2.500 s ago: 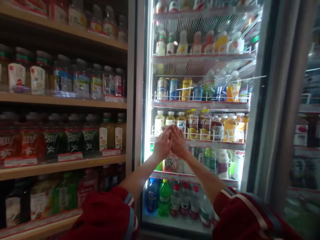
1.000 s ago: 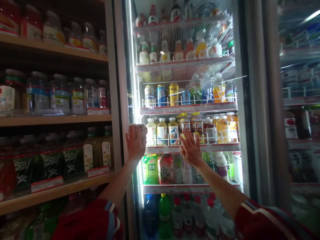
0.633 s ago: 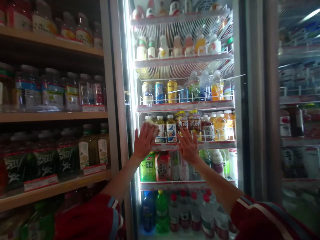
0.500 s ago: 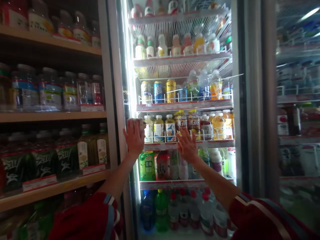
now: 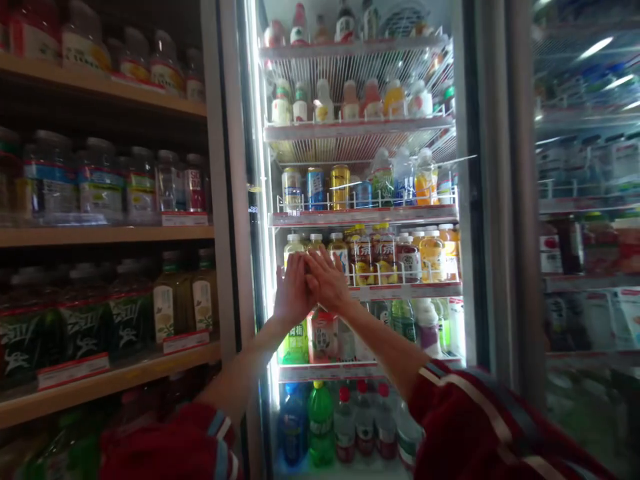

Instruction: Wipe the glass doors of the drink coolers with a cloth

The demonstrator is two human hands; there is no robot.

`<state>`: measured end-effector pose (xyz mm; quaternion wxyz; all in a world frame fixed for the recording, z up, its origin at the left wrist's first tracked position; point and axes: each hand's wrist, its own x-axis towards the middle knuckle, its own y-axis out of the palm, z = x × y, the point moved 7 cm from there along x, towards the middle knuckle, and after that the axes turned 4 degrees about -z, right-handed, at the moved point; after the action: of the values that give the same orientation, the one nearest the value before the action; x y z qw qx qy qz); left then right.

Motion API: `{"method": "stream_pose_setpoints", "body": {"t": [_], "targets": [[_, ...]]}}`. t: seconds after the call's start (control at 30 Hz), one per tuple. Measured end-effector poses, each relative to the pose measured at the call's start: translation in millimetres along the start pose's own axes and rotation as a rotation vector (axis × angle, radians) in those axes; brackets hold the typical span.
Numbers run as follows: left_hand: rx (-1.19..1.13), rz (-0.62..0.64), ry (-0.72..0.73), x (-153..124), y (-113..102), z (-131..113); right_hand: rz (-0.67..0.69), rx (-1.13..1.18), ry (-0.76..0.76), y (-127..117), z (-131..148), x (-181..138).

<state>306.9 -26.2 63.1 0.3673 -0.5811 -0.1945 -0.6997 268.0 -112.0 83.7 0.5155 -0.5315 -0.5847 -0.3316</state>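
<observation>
Hands first: where are they?

Both lie flat on the glass door (image 5: pixel 364 143) of the drinks cooler, near its left edge and about halfway up. The left hand (image 5: pixel 291 293) and the right hand (image 5: pixel 327 280) point upward, backs to the camera. The right one's fingers (image 5: pixel 320 263) cross over the tips of the left's.

Grip?

None to speak of. Both are spread wide, fingers straight, palms to the glass, closed on nothing. Whether anything lies under a palm, I cannot tell.

What sits behind the glass there?

The third wire shelf (image 5: pixel 400 291) from the top, with its row of small bottles (image 5: pixel 385 253). The fingertips reach in front of the leftmost ones. One shelf up stand cans (image 5: pixel 340 188), and along the bottom edge a green bottle (image 5: pixel 320 420) stands among red-capped ones.

And the arms?

Bare forearms rise from red sleeves (image 5: pixel 465 427) with pale stripes, at the lower edge of the view.

Around the cooler?

Wooden shelves (image 5: pixel 105 235) of bottles and jars stand just beside it on the left, in shadow. Another glass-fronted cooler (image 5: pixel 585 200) is on the right.
</observation>
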Motion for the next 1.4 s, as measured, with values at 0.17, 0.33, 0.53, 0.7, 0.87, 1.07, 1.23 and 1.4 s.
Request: {"method": "stream_pose_setpoints", "body": {"t": [0.17,0.33,0.53,0.7,0.87,1.07,1.23,1.4], "targets": [[0.057,0.085,0.049,-24.3,-9.9,30.3,0.007,-0.097,-0.048,15.3,4.8,-1.9],[0.067,0.104,0.004,-30.4,-8.7,36.0,-0.019,-0.09,-0.155,17.2,15.3,-2.0],[0.037,0.051,-0.089,-31.5,-3.0,32.7,0.027,-0.069,-0.141,29.2,35.0,-3.0],[-0.001,0.072,-0.016,-38.0,-8.4,40.0,0.116,-0.119,-0.161,27.2,21.1,-4.5],[0.024,0.055,-0.038,-39.8,-17.4,45.2,0.025,-0.227,0.061,-2.5,-33.6,-13.0],[-0.015,0.005,0.003,-22.1,-2.0,-0.4,0.017,-0.207,-0.102,-8.0,-27.6,-43.5],[-0.048,-0.013,0.037,-15.5,5.0,-23.9,-0.124,-0.252,-0.017,-45.3,-80.4,-56.1],[-0.042,-0.011,0.024,-11.7,11.0,-37.6,-0.234,-0.309,0.195,-74.5,-126.8,-59.1]]}}
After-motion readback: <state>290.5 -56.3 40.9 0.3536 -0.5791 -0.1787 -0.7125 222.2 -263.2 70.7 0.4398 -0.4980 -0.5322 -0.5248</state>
